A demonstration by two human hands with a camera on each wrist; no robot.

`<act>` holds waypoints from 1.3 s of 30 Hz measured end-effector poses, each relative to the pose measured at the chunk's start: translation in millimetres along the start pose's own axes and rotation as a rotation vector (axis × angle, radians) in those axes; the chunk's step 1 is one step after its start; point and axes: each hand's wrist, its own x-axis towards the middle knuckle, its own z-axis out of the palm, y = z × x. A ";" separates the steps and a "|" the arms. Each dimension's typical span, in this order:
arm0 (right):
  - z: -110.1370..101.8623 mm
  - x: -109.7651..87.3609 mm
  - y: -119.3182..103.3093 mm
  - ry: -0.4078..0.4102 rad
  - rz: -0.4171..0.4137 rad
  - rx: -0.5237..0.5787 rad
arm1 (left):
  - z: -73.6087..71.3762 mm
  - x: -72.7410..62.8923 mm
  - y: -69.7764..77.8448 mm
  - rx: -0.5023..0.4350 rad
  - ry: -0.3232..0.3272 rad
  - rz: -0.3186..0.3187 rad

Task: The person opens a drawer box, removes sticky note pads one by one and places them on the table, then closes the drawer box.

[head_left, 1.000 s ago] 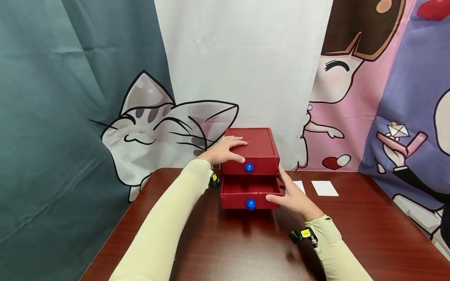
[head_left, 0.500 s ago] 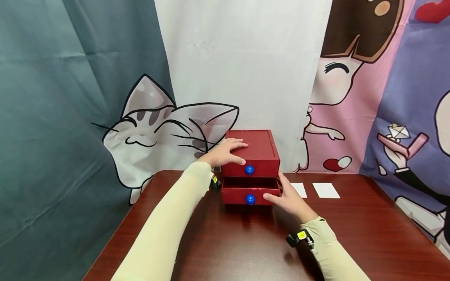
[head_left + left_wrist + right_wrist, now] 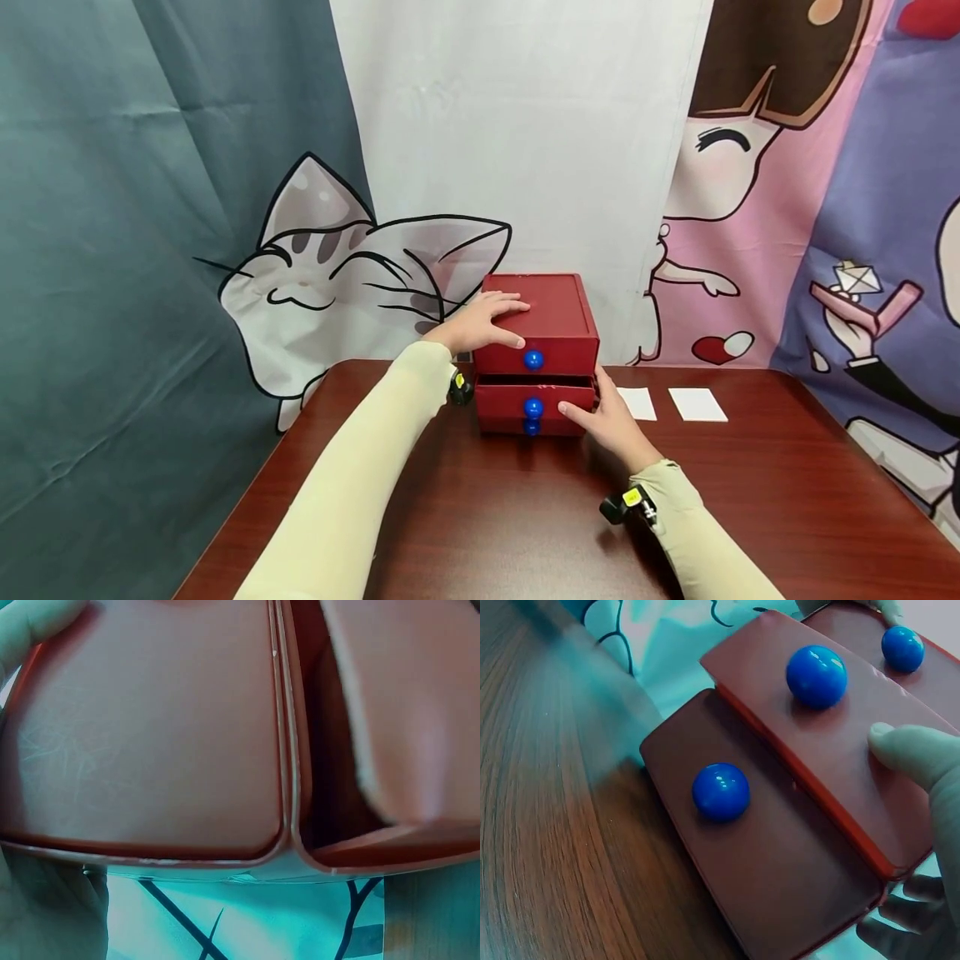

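Note:
A small red drawer cabinet (image 3: 551,300) with blue round knobs stands at the back of the table. My left hand (image 3: 480,323) rests on its top at the left, fingers spread, thumb reaching to the front edge. The middle drawer (image 3: 847,742) sticks out a little past the bottom drawer (image 3: 780,862). A dark gap shows over the middle drawer in the left wrist view, beside the flush top drawer (image 3: 165,735). My right hand (image 3: 615,425) is at the cabinet's right side, its thumb (image 3: 907,750) against the middle drawer's front and its other fingers along the side.
Two white paper squares lie on the dark wooden table (image 3: 480,525) right of the cabinet; the farther-right paper square (image 3: 697,404) shows whole, the other partly behind my right hand. A printed curtain (image 3: 540,150) hangs close behind the cabinet.
The middle drawer has slid back into the cabinet most of the way, bringing the bottom knob into view. My right hand has moved inward with it; my left hand has stayed in place.

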 end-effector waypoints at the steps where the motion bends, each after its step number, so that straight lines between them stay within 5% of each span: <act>1: 1.7 0.7 -0.3 0.015 0.009 -0.001 | -0.2 -0.3 0.1 0.002 0.000 -0.001; 19: 17.2 9.5 -1.4 0.183 0.151 -0.044 | -1.4 -1.8 3.4 0.007 -0.008 0.013; 39: 31.5 9.0 0.7 0.271 0.145 -0.087 | 1.0 -0.8 0.9 0.027 0.014 0.012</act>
